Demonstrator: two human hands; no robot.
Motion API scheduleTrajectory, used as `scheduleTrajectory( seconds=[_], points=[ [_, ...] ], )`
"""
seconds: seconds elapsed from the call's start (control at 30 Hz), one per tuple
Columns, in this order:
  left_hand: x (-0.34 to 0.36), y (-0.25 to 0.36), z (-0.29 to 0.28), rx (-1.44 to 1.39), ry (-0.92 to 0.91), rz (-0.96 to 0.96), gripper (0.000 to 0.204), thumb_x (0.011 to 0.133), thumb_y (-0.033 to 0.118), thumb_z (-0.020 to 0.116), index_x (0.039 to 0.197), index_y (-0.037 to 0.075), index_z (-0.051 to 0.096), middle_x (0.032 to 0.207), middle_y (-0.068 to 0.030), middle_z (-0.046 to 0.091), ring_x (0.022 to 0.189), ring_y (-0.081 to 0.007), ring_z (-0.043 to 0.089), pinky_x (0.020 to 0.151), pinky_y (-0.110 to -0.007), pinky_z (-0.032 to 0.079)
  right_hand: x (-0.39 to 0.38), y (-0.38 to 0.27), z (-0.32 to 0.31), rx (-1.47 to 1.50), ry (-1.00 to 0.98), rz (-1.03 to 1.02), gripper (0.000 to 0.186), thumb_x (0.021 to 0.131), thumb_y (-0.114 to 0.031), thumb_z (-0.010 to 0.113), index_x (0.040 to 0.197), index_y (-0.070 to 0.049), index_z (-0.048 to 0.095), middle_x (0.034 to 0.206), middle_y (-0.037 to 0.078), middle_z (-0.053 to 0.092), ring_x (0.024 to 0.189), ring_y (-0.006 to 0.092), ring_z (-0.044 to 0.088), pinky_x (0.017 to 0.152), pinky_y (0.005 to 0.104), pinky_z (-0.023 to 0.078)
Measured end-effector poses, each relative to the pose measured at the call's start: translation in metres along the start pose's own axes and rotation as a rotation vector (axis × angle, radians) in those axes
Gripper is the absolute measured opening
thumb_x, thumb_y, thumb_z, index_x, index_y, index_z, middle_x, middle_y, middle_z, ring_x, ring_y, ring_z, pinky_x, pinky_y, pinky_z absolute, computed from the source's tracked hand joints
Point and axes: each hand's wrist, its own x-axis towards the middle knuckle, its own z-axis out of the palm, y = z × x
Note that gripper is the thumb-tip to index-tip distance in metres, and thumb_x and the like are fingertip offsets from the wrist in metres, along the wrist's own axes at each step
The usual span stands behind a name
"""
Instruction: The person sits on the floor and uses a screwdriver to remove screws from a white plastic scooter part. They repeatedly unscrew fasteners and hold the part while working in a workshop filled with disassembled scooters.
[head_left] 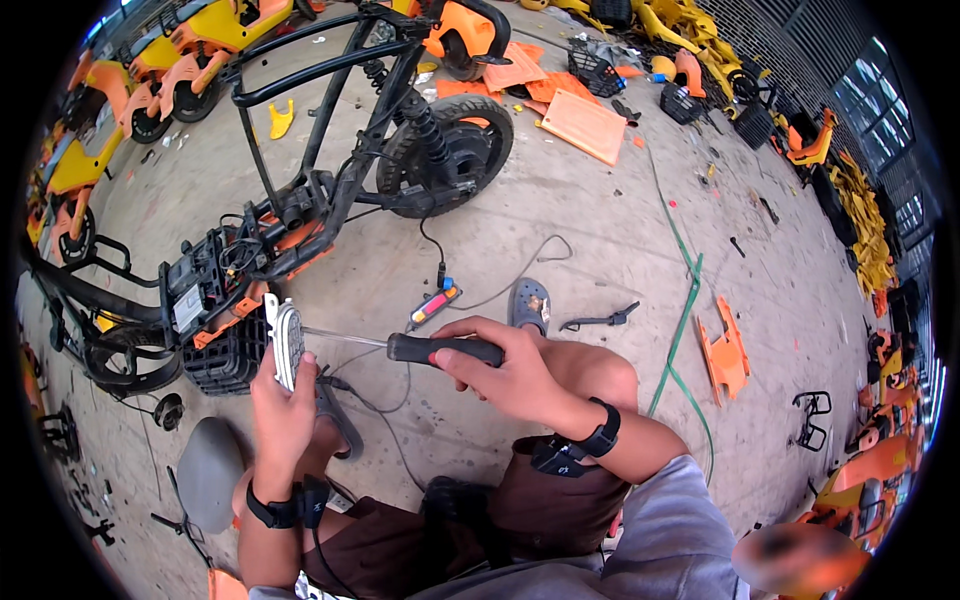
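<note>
My left hand (280,405) is closed round a white, flat, rounded part (288,345) with a ridged face and a small bracket at its top; I cannot tell its exact kind. My right hand (515,375) grips a screwdriver (418,348) by its black handle. The metal shaft points left, and its tip reaches close to the white part's edge; whether it touches is unclear. Just ahead of my right hand, a power strip (434,304) with coloured sections lies on the floor, with a black plug and cables at it.
A stripped black scooter frame (330,130) with its rear wheel (450,155) stands ahead and left. A grey seat (210,475) lies by my left arm. Orange panels (585,125), a green strap (690,290) and an orange bracket (724,350) lie on the floor. Yellow panels (690,30) are heaped behind.
</note>
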Motion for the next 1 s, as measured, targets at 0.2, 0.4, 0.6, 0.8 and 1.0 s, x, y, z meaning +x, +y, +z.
scheduleTrajectory(
  seconds=[0.2,0.4,0.6,0.8,1.0],
  points=[
    [0.003,0.018,0.001,-0.107,-0.055,-0.116,0.015,0.096,0.016,0.062,0.094,0.001,0.059,0.068,-0.0005,0.060,0.056,-0.0058,0.053,0.050,-0.024,0.042,-0.004,0.008,0.003,-0.418,0.075,-0.456,0.034,0.084,-0.015,0.078,0.114,-0.002,0.067,0.085,0.007,0.069,0.076,0.0065,0.064,0.068,0.0224,0.051],
    [0.001,0.008,-0.001,-0.054,-0.055,-0.084,0.016,0.096,0.014,0.062,0.095,-0.002,0.059,0.068,-0.0017,0.060,0.059,-0.0070,0.052,0.053,-0.026,0.043,-0.002,0.005,0.002,-0.171,0.023,-0.166,0.033,0.087,-0.015,0.077,0.114,0.000,0.066,0.091,0.005,0.070,0.085,0.0070,0.064,0.074,0.0235,0.052],
    [0.002,-0.002,-0.002,0.035,-0.044,-0.029,0.019,0.098,0.017,0.061,0.097,-0.001,0.059,0.071,-0.0025,0.062,0.056,-0.0071,0.056,0.048,-0.024,0.045,0.001,0.001,0.001,-0.064,-0.014,0.004,0.034,0.090,-0.018,0.074,0.116,0.002,0.066,0.087,0.003,0.069,0.080,0.0058,0.063,0.071,0.0225,0.051],
    [0.002,0.001,0.001,-0.005,-0.048,-0.018,0.020,0.099,0.019,0.060,0.099,-0.001,0.058,0.074,-0.0033,0.063,0.054,-0.0070,0.057,0.045,-0.023,0.047,0.004,0.005,-0.005,0.075,-0.024,0.133,0.034,0.093,-0.025,0.071,0.116,-0.001,0.067,0.072,0.003,0.066,0.060,0.0025,0.056,0.049,0.0194,0.040],
    [0.002,0.010,0.003,-0.127,-0.029,-0.023,0.019,0.099,0.017,0.060,0.100,-0.002,0.058,0.075,-0.0052,0.065,0.054,-0.0081,0.058,0.045,-0.023,0.046,0.004,0.003,-0.005,0.143,-0.022,0.174,0.034,0.092,-0.026,0.071,0.116,-0.002,0.067,0.072,0.004,0.066,0.060,0.0026,0.055,0.050,0.0199,0.040]
  ],
)
